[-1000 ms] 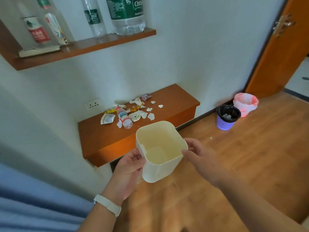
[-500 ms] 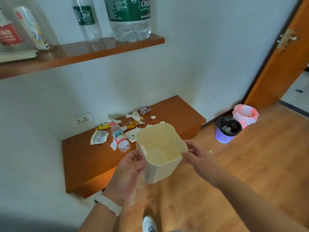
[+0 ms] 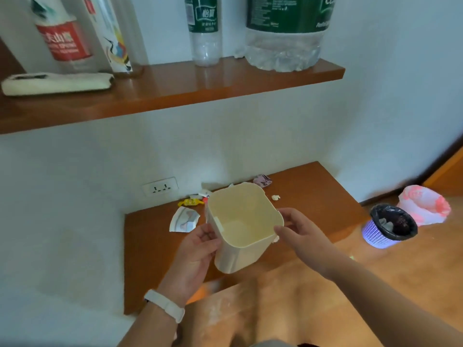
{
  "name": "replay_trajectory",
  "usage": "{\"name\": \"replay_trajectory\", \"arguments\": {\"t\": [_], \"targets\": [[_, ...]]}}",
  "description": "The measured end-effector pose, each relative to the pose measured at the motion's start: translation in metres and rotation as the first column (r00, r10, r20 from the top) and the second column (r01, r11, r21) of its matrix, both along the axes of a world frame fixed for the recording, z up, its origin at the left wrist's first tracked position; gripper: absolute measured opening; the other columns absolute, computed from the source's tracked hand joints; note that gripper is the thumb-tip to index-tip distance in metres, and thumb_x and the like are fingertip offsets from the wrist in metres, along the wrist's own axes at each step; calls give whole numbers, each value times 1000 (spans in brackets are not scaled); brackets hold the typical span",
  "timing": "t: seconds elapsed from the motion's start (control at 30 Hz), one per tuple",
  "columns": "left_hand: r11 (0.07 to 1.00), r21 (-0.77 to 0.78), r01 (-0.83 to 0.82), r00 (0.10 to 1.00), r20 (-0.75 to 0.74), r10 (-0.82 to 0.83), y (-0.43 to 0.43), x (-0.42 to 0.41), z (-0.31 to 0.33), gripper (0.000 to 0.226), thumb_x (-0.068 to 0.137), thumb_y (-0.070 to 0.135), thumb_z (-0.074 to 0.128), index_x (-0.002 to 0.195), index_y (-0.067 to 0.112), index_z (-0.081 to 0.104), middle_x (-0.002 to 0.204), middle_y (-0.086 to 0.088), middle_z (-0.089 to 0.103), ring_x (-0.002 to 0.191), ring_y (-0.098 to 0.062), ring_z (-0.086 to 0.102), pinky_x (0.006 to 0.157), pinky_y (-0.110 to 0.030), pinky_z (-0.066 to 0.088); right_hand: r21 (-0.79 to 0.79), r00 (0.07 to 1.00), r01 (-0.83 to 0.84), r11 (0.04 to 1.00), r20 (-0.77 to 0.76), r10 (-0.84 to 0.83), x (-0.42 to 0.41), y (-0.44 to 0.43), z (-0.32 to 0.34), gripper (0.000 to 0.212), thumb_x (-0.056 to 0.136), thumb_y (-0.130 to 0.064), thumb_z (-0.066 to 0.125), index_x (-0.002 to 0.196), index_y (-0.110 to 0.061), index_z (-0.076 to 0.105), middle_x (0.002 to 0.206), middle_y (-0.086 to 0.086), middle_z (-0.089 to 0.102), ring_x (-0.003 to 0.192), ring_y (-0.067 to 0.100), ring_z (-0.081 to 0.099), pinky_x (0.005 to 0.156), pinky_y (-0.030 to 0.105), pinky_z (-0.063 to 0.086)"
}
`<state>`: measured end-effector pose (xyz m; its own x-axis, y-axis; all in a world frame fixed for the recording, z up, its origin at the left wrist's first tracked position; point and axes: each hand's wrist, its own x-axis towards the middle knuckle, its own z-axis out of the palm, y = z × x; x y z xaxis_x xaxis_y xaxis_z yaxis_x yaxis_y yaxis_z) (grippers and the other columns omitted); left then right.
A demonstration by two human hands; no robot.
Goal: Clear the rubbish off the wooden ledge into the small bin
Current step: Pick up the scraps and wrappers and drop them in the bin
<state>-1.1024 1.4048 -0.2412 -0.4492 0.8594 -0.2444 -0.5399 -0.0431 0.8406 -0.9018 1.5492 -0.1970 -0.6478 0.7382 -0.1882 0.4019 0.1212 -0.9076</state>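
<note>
Your left hand [image 3: 198, 249] and right hand [image 3: 298, 229] both grasp the small bin [image 3: 240, 229], held empty over the wooden ledge [image 3: 155, 246]; set its rim just below the ledge's edge, then sweep the wrappers [image 3: 184, 219] in with one freed hand

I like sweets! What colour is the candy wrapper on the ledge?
Yellow, with a red patch: the candy wrapper shows best in the head view.
</note>
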Motion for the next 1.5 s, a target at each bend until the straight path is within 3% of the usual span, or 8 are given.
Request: {"name": "replay_trajectory", "arguments": {"t": [0.23, 0.37, 0.63, 0.77, 0.97, 1.17, 1.37, 1.5], "targets": [[991, -4, -132, 991, 9, 132, -14, -26, -4, 35, 71, 9, 77, 104, 2, 65, 94, -15, 67, 88, -24, 63, 81, -34, 50, -58, 980, -196, 979, 6, 196, -58, 27, -9, 25, 98, -27, 56, 116, -43, 58, 92, -27, 69, 85, 0, 62, 73, 21, 45], [972, -60, -228, 974, -12, 227, -13, -35, -4, 56, 65, 20, 87, 111, 0, 63, 102, -20, 65, 93, -29, 62, 86, -38, 51, -66, 943, -327, 943, 35, 330, -84, 51, -18, 26, 97, -32, 56, 119, -46, 57, 111, -24, 67, 104, 1, 62, 91, 31, 49], [915, -78, -396, 918, -66, 392, 40, -17, -4, 58, 67, 14, 79, 114, -11, 56, 107, -25, 58, 99, -40, 53, 93, -48, 42, -135, 883, -462, 876, 22, 469, -105, 130, -19, 24, 95, -26, 59, 113, -41, 59, 106, -20, 67, 101, 2, 66, 85, 27, 53], [904, -95, -418, 908, -83, 411, 68, -2, -6, 55, 68, 18, 81, 113, -7, 59, 105, -24, 59, 98, -38, 55, 89, -42, 47, -131, 830, -550, 825, 22, 557, -102, 169, -21, 22, 95, -32, 59, 110, -48, 53, 104, -26, 66, 98, -6, 65, 78, 16, 50], [847, -128, -517, 854, -145, 499, 101, 23, -6, 47, 73, 12, 74, 111, -10, 57, 95, -20, 63, 85, -31, 59, 75, -31, 53, -139, 742, -661, 738, 25, 669, -105, 212, -37, 30, 94, -38, 58, 122, -42, 49, 118, -24, 61, 104, -4, 62, 90, 35, 54], [773, -202, -601, 799, -167, 578, 117, 42, -11, 45, 65, 19, 76, 101, -4, 62, 93, -20, 57, 79, -27, 55, 75, -29, 49, -156, 687, -714, 683, 31, 726, -111, 237, -62, 34, 91, -47, 57, 124, -39, 53, 117, -23, 62, 106, 0, 63, 95, 34, 52], [721, -269, -638, 769, -195, 608, 113, 44, -25, 69, 42, 36, 96, 94, 3, 65, 80, -8, 68, 75, -17, 65, 71, -22, 53, -225, 662, -691, 687, 186, 726, -97, 259, -124, 42, 96, -49, 49, 132, -29, 52, 119, -12, 64, 106, 5, 63, 98, 33, 52], [678, -280, -679, 731, -181, 658, 109, 48, -36, 74, 37, 42, 96, 91, 4, 64, 75, -4, 69, 69, -14, 66, 68, -20, 53, -131, 493, -805, 579, 396, 775, -85, 262, -167, 41, 96, -42, 54, 133, -25, 52, 128, -9, 60, 106, 6, 57, 86, 17, 47]]}}
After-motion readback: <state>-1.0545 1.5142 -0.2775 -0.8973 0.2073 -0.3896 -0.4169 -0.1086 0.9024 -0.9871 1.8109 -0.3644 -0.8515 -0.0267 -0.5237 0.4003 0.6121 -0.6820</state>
